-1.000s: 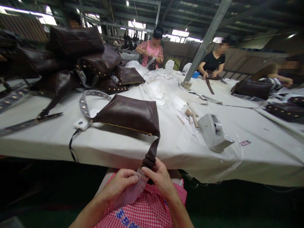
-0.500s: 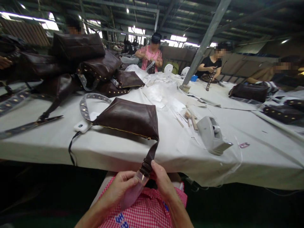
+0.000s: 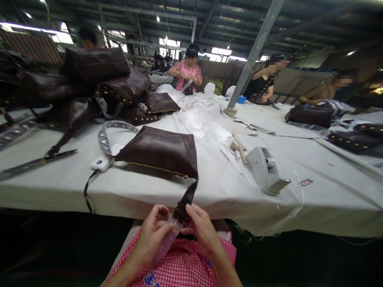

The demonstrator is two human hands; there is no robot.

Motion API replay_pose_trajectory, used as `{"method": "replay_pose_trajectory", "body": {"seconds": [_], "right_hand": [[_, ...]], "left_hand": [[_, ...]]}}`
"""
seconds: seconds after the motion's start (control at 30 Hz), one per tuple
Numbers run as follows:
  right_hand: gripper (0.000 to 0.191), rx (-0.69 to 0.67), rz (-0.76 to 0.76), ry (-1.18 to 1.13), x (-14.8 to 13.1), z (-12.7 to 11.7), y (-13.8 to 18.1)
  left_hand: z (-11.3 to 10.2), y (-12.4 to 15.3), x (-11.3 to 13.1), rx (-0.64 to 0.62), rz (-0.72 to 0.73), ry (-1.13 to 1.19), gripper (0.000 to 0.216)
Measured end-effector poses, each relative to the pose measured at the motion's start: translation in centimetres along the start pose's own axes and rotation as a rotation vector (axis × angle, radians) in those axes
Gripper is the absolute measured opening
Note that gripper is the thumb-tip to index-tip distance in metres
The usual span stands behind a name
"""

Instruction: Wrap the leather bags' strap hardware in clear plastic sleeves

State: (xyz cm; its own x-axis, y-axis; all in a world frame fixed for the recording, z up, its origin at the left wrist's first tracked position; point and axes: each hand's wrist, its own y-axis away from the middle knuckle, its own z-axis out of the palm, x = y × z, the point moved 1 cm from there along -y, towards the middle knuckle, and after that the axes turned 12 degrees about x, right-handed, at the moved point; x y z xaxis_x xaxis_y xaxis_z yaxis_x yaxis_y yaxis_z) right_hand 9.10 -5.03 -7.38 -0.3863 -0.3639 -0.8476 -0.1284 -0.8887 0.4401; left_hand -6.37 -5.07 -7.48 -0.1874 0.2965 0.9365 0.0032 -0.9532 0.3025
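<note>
A dark brown leather bag (image 3: 158, 151) lies on the table before me, its gold zip along the near edge. From its right corner the bag strap (image 3: 189, 194) hangs over the table edge toward my lap. Clear plastic film (image 3: 172, 231) wraps round the strap's buckle end. My left hand (image 3: 155, 229) is closed, pinching that film just below the buckle. With thumb and fingers, my right hand (image 3: 200, 225) grips the strap beside its leather loops. The other strap (image 3: 103, 135), gold-studded and film-covered, curves up at the bag's left.
Several brown bags (image 3: 98, 65) are piled at the left. A grey tape dispenser (image 3: 265, 171) stands right of the bag, near a white device (image 3: 103, 161) with a black cord. Plastic film (image 3: 200, 119) heaps mid-table. Co-workers (image 3: 188, 69) handle bags across the table.
My left hand has shifted slightly up toward the buckle, its fingers more curled. My right hand has moved a little left along the strap. The bag stays in place.
</note>
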Motion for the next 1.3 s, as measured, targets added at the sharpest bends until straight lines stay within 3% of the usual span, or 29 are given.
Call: {"method": "replay_pose_trajectory", "body": {"seconds": [0.13,0.27,0.43,0.6,0.9,1.1,1.3], "right_hand": [[0.044,-0.02,0.08,-0.057,-0.5,0.1,0.1],[0.042,0.004,0.066,-0.085,-1.0,-0.1,-0.1],[0.039,-0.002,0.039,-0.121,-1.2,-0.3,-0.3],[0.038,-0.007,0.065,-0.186,-1.0,0.0,-0.4],[0.04,0.087,-0.046,-0.092,-0.2,-0.7,-1.0],[0.041,0.116,-0.07,-0.062,-0.3,-0.6,-1.1],[0.042,0.128,-0.143,-0.053,-1.1,-0.1,-0.7]], "left_hand": [[0.2,-0.1,0.0,0.011,0.06,-0.087,0.036],[-0.2,0.0,1.1,-0.011,0.162,-0.257,0.029],[-1.4,0.6,1.0,-0.182,0.039,-0.492,0.019],[-1.3,0.7,-0.4,-0.135,-0.032,-0.326,0.016],[-0.2,1.1,0.8,-0.164,-0.121,-0.141,0.024],[1.1,1.3,0.4,-0.092,-0.247,0.12,0.035],[1.8,1.4,0.9,-0.097,-0.216,0.149,0.04]]}}
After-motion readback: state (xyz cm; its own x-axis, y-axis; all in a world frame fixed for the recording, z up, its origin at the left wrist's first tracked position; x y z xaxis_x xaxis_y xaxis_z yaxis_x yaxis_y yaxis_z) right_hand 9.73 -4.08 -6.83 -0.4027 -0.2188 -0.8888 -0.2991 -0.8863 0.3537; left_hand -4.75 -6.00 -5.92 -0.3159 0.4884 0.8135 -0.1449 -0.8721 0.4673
